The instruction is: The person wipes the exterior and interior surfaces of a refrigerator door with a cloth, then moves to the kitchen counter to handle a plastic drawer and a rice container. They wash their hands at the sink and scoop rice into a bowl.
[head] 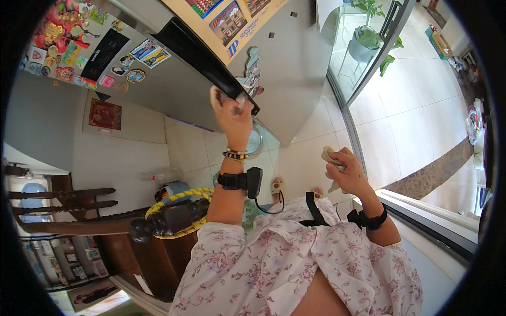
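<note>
My left hand (234, 120) is raised at the near end of a black recessed handle strip (197, 57) on a grey refrigerator (166, 87). Its fingers are blurred and curled. A small pale patch shows between them, and I cannot tell whether it is a held thing or a fingertip. In my right hand (350, 172) is a crumpled beige cloth (334, 156), gripped between thumb and fingers in front of my body. A board with printed pictures (233, 27) and a figure-shaped magnet (252, 69) are on the refrigerator's side beyond the handle.
Many magnets (71, 55) cover the refrigerator at upper left. A wooden newel post (170, 221) with yellow rope (180, 197) stands at my left. A round glass-like dish (255, 140) and a plastic bottle (162, 174) are low down. At right is a sliding glass door frame (348, 114).
</note>
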Demonstrator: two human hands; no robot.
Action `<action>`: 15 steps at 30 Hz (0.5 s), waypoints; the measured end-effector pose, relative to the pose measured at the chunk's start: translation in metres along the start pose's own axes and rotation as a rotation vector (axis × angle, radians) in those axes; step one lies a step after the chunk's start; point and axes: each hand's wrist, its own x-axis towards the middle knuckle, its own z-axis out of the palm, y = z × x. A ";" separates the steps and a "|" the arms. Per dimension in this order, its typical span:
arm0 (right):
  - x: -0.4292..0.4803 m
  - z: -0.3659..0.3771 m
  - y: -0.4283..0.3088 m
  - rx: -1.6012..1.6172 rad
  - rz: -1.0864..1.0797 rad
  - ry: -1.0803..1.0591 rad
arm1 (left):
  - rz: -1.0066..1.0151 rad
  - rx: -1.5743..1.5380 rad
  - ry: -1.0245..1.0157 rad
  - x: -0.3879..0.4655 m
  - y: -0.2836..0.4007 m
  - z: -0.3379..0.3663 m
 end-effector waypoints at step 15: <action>-0.008 0.008 -0.032 -0.032 -0.039 0.076 | -0.036 0.096 -0.469 -0.025 0.007 -0.062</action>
